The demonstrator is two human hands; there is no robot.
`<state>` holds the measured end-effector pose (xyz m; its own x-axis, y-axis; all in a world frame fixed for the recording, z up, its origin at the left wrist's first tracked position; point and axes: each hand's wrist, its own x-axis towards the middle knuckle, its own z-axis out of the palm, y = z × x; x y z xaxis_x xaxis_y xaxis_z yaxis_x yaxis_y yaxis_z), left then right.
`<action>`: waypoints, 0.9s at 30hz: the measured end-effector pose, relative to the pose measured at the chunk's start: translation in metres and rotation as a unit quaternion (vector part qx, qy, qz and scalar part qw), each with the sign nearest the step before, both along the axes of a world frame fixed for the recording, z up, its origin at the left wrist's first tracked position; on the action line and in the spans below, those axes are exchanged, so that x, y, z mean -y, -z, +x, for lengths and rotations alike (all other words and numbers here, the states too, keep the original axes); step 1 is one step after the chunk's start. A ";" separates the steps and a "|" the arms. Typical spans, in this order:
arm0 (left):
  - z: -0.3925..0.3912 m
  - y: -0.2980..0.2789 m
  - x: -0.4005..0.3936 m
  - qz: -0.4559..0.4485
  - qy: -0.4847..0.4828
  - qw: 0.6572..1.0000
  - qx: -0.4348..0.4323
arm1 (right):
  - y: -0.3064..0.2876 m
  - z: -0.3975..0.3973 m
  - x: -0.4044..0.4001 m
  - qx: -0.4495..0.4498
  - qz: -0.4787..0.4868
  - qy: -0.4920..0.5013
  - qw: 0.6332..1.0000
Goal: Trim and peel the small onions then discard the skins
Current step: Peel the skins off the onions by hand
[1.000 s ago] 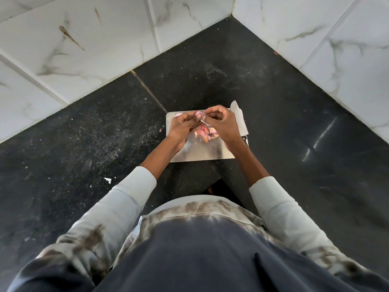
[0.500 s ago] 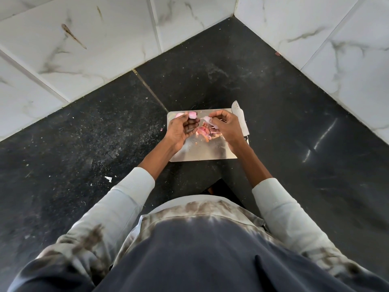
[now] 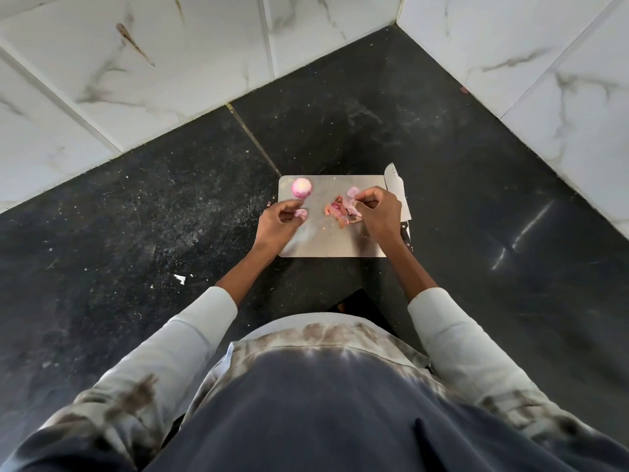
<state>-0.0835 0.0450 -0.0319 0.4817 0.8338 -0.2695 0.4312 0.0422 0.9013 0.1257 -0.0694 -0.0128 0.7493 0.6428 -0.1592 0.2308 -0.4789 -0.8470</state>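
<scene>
- A peeled onion (image 3: 301, 188) sat at the board's (image 3: 333, 241) 10 o'clock corner, apparently set aside there to keep it apart from the waste.
- The skins (image 3: 342, 210) lay heaped near the board's middle, toward 2 o'clock, likely gathered in one spot for easy discarding.
- The left hand (image 3: 276, 220) hovered at the board's 9 o'clock edge, just below the peeled onion, fingers curled around a second small onion (image 3: 301, 213); it looked mostly peeled, though blur hid the detail.
- The right hand (image 3: 377, 209) sat at 3 o'clock, thumb and forefinger pinching a pale skin piece (image 3: 352, 191) just above the heap, probably about to drop it.
- A knife (image 3: 396, 192) lay along the board's 3 o'clock edge, partly under the right wrist, blade pointing to 12 o'clock, within reach for the next trim.
- Both forearms reached forward from pale sleeves, wrists bent slightly inward, the hands well apart.
- By my reading, peeling was well along and discarding not yet begun.
</scene>
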 end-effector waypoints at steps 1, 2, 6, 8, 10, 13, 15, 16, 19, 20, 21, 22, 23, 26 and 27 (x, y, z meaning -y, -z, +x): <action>-0.003 0.002 0.000 0.022 0.005 1.000 -0.011 | -0.001 -0.001 -0.001 0.001 0.005 -0.006 1.000; -0.004 0.002 0.001 0.044 0.009 0.999 -0.018 | -0.002 -0.001 -0.002 0.003 0.011 -0.009 1.000; -0.006 0.002 0.001 0.109 0.025 0.992 -0.053 | -0.004 -0.002 -0.007 0.025 0.017 -0.002 1.000; -0.007 0.005 -0.002 0.142 0.036 0.986 -0.081 | -0.005 -0.005 -0.010 0.045 0.019 -0.003 0.999; -0.008 0.008 -0.006 0.163 0.039 0.980 -0.109 | -0.008 -0.010 -0.016 0.071 0.016 -0.020 0.997; -0.010 0.011 -0.012 0.167 0.032 0.978 -0.125 | -0.009 -0.022 -0.034 0.107 0.016 -0.081 0.991; -0.014 0.012 -0.016 0.170 0.033 0.977 -0.122 | -0.005 -0.032 -0.051 0.133 -0.001 -0.136 0.982; -0.016 0.012 -0.017 0.170 0.035 0.978 -0.120 | -0.003 -0.037 -0.061 0.143 -0.020 -0.161 0.976; -0.017 0.012 -0.018 0.160 0.044 0.980 -0.112 | 0.002 -0.049 -0.082 0.170 -0.058 -0.229 0.957; -0.017 0.012 -0.019 0.152 0.042 0.981 -0.109 | 0.004 -0.051 -0.087 0.181 -0.063 -0.248 0.949; -0.016 0.011 -0.020 0.143 0.038 0.983 -0.106 | 0.006 -0.053 -0.090 0.189 -0.071 -0.264 0.943; -0.016 0.008 -0.021 0.135 0.033 0.985 -0.101 | 0.007 -0.054 -0.094 0.197 -0.082 -0.274 0.938; -0.016 0.006 -0.022 0.129 0.028 0.987 -0.096 | 0.011 -0.055 -0.097 0.203 -0.090 -0.280 0.934; -0.014 0.000 -0.027 0.110 0.016 0.991 -0.078 | 0.017 -0.053 -0.104 0.213 -0.093 -0.277 0.932; -0.012 -0.002 -0.028 0.103 0.011 0.992 -0.073 | 0.016 -0.052 -0.104 0.200 -0.085 -0.268 0.939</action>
<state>-0.0957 0.0732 -0.0300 0.4695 0.8679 -0.1622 0.5567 -0.1484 0.8174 0.0735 0.0343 -0.0286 0.3469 0.9354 -0.0685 0.7599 -0.3231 -0.5641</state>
